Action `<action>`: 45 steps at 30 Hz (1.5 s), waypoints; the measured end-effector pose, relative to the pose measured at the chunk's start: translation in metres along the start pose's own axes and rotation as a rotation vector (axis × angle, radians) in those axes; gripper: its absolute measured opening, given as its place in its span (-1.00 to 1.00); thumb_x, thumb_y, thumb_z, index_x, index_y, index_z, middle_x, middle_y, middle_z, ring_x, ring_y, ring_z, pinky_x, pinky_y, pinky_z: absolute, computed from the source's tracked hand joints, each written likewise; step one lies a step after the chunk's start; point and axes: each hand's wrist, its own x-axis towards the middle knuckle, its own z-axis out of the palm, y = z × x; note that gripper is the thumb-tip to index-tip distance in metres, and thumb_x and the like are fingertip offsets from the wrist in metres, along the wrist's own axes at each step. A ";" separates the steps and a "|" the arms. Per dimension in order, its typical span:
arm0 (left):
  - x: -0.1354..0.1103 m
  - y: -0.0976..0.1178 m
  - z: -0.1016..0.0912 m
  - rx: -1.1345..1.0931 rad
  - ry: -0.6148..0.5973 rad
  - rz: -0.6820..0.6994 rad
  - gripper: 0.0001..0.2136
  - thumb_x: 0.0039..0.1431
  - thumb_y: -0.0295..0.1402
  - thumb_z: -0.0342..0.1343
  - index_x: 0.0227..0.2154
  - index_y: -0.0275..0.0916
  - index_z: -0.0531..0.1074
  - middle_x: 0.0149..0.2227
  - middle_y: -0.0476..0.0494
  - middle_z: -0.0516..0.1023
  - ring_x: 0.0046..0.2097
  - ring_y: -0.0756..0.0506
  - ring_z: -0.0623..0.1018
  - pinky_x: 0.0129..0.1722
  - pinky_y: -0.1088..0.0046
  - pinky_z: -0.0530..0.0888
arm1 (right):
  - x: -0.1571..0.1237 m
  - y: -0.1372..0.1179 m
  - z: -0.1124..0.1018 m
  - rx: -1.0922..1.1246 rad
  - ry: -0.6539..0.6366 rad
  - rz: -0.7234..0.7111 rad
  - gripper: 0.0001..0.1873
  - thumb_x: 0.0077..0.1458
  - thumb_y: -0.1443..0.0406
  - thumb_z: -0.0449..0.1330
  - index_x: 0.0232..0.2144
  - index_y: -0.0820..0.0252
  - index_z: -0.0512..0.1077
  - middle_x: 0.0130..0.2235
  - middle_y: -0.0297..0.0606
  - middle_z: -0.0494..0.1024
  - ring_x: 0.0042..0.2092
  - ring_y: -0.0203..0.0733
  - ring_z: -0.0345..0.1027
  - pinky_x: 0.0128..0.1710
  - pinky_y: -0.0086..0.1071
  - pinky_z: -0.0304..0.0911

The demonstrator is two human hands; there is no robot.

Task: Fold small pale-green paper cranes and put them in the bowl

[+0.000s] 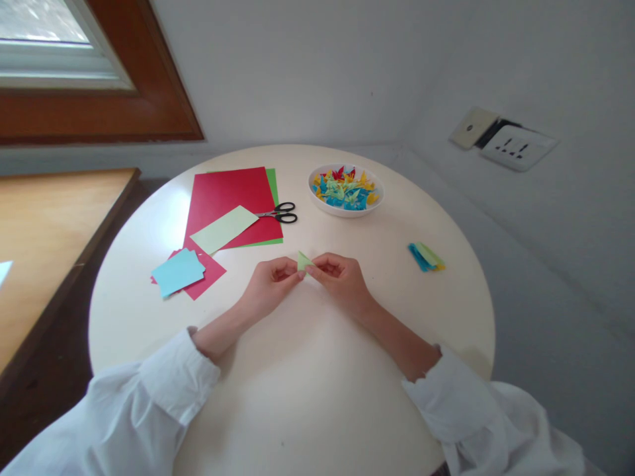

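Observation:
A small piece of light green folded paper (303, 260) is pinched between both my hands, above the middle of the round table. My left hand (272, 281) grips its left side between thumb and fingers. On the other side, my right hand (344, 277) holds it, the thumb pressed on the paper. One pointed corner sticks up between the fingertips; the lower part is hidden by the thumbs. Beyond my hands stands a white bowl (347, 213) of folded paper pieces in red, yellow, blue and green, several of them shaped like cranes.
Scissors (278, 213) with black handles rest at the edge of red sheets (228, 188), partly under a pale green strip (225, 229). Blue paper squares (178, 272) lie over pink paper (206, 274) at left. Folded slips (426, 256) lie at right on the white table (307, 396).

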 end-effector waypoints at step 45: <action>-0.001 0.008 0.000 -0.053 0.058 -0.065 -0.73 -0.10 -0.17 0.17 -0.53 -0.33 0.43 -0.56 -0.04 0.44 -0.52 0.05 0.35 -0.54 0.55 0.23 | 0.001 0.000 -0.001 0.118 0.018 0.050 -0.76 -0.21 0.13 0.27 -0.59 0.21 0.44 -0.53 -0.33 0.50 -0.46 -0.30 0.32 -0.42 -0.40 0.22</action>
